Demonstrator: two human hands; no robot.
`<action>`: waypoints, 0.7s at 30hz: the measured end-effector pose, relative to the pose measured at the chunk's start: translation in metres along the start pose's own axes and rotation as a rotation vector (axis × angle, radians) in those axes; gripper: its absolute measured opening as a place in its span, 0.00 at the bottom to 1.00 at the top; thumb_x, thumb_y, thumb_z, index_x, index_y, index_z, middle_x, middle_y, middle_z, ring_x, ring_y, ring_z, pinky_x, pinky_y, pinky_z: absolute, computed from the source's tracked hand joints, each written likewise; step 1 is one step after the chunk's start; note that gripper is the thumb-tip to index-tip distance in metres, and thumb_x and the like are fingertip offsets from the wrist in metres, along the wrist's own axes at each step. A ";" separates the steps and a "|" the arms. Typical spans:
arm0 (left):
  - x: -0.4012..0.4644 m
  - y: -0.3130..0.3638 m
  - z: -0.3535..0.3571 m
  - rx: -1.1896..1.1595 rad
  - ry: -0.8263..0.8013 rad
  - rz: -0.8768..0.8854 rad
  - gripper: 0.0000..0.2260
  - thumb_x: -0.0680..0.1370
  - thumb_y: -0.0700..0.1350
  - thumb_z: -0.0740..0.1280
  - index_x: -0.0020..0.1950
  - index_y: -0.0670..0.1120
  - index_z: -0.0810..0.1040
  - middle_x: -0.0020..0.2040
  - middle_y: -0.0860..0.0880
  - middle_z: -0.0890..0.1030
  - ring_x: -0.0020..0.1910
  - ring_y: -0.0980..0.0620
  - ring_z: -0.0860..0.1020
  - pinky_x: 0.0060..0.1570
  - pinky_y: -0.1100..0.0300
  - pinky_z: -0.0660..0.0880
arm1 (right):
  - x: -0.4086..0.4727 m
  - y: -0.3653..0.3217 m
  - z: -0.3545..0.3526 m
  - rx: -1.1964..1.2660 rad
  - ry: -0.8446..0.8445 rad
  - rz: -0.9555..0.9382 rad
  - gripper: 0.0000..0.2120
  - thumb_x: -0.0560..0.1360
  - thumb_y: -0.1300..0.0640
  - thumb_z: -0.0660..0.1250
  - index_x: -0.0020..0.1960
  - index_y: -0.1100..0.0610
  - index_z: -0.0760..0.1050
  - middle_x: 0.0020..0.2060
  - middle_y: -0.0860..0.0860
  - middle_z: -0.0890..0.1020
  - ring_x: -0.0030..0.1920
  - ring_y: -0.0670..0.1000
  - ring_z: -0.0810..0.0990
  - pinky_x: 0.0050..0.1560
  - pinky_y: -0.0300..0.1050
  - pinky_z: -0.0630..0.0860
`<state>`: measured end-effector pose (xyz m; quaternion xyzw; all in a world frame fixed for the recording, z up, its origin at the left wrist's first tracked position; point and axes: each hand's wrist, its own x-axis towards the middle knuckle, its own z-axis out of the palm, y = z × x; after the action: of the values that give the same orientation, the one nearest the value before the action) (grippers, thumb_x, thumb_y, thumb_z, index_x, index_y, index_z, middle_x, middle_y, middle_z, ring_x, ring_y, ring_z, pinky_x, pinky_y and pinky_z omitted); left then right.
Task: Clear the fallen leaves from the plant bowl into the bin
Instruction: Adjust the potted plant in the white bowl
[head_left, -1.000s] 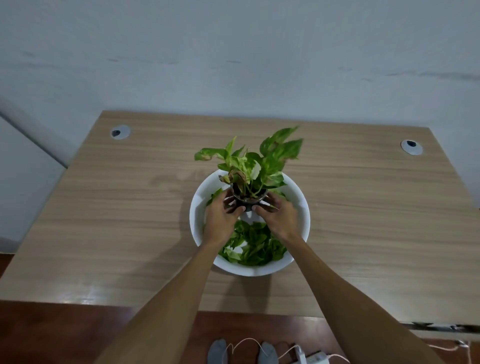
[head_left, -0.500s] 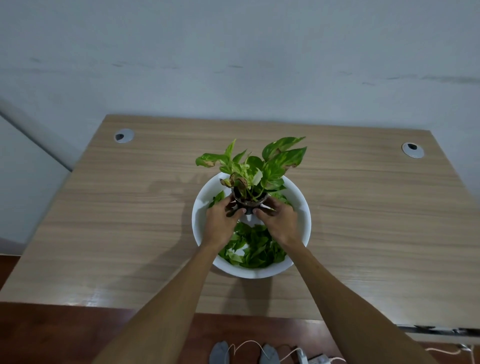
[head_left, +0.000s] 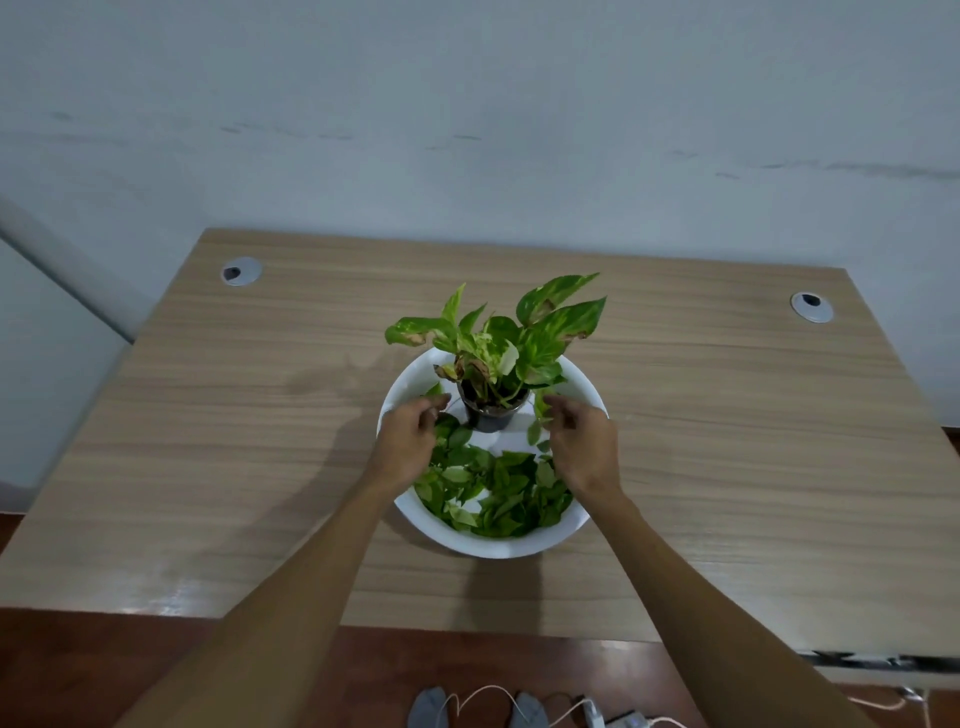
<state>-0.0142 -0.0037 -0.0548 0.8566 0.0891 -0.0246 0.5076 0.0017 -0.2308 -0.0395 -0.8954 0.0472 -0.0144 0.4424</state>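
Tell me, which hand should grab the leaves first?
Probably the left hand: its fingers already hang over the leaves in the bowl. The right hand sits by the rim, open too.

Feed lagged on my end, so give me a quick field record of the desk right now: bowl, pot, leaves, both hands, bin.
bowl: white bowl on the wooden desk
pot: dark pot upright in the bowl's far half, plant in it
leaves: loose leaves piled in the near half
left hand: left hand over the left rim, open, off the pot
right hand: right hand over the right rim, open, empty
bin: not in view
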 end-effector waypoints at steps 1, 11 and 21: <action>0.001 -0.001 -0.002 0.047 -0.004 0.016 0.16 0.83 0.37 0.56 0.68 0.44 0.77 0.67 0.47 0.79 0.67 0.51 0.76 0.61 0.63 0.70 | 0.000 0.001 -0.001 -0.046 0.004 -0.014 0.16 0.80 0.63 0.60 0.64 0.55 0.80 0.49 0.54 0.87 0.36 0.48 0.82 0.43 0.40 0.78; 0.016 -0.007 0.009 0.796 -0.299 0.215 0.31 0.78 0.38 0.60 0.80 0.42 0.52 0.80 0.40 0.53 0.80 0.44 0.50 0.78 0.51 0.54 | 0.024 0.013 0.014 -0.539 -0.393 -0.263 0.28 0.77 0.64 0.60 0.76 0.63 0.60 0.74 0.59 0.65 0.75 0.59 0.62 0.73 0.53 0.64; -0.030 0.012 0.011 0.694 -0.187 0.098 0.17 0.82 0.46 0.56 0.70 0.45 0.70 0.64 0.43 0.74 0.63 0.42 0.72 0.65 0.50 0.67 | -0.008 0.001 0.001 -0.624 -0.498 -0.153 0.25 0.82 0.53 0.56 0.75 0.63 0.61 0.74 0.57 0.64 0.74 0.58 0.64 0.69 0.52 0.66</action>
<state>-0.0405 -0.0227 -0.0454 0.9752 -0.0125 -0.1075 0.1929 -0.0058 -0.2299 -0.0412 -0.9637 -0.1261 0.1852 0.1449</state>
